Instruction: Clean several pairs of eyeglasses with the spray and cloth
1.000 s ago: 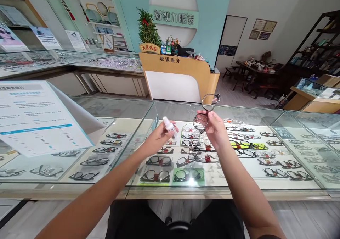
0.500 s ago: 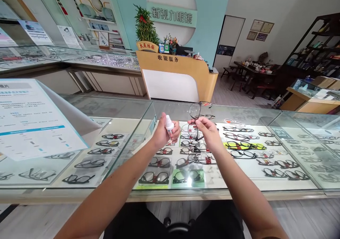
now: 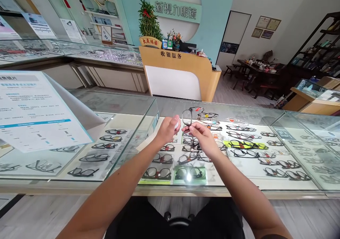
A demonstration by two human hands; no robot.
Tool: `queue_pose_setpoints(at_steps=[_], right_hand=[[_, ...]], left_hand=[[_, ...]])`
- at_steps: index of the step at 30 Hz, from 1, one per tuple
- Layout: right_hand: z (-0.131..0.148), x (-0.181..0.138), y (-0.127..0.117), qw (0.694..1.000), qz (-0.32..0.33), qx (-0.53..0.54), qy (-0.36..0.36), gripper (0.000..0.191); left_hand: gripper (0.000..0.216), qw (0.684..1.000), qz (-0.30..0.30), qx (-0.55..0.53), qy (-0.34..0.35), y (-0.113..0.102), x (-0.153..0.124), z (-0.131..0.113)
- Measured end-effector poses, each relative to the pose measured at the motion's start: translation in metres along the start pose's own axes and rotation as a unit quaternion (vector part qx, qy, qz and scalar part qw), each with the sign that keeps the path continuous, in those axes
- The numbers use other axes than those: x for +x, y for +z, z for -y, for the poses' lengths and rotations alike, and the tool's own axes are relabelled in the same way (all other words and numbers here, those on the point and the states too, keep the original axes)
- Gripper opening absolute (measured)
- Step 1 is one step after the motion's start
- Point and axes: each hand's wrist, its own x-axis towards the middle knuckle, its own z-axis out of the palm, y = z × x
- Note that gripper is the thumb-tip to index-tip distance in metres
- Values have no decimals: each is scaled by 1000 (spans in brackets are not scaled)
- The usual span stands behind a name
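My left hand is closed round a small white bottle, of which only a bit shows past the thumb. In the earlier frame its white cap and body were plain. Just to the right, my right hand pinches a pair of dark-framed eyeglasses near the bridge. The glasses are held on end, one lens above the fingers and the other below, partly hidden. The bottle side of my left hand faces the upper lens, a small gap apart. Both hands are above the glass display case.
Under the glass lie rows of eyeglasses, some on green or yellow cards. A folded paper sign stands on the left of the counter. A wooden cash desk with a plant is beyond.
My left hand has turned, tipping the bottle from upright toward the glasses, so most of it is hidden. The glasses have come left, closer to the bottle. The view has shifted slightly.
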Motion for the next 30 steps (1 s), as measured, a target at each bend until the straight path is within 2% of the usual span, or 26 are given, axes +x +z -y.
queue_pose_setpoints(at_steps=[7,14,21,25,28,30], right_hand=[[-1,-1,3,1000,9,4,3,52],[0,0,0,999,-9,38,7,46],[-2,8,-7,987,-85,134,1,48],[0,8,-8,985,-92,144,-1,48],[0,8,-8,986,-90,143,-1,49],[0,9,-9,985,-91,147,1,49]], left_hand=[[85,999,-27,27,24,-2,0,7],[85,999,-3,46,23,-1,-3,6],[79,991,62,109,35,10,-9,1],[74,985,91,144,37,14,-12,3],[73,984,91,149,30,15,-12,6],[74,986,71,146,27,13,-9,9]])
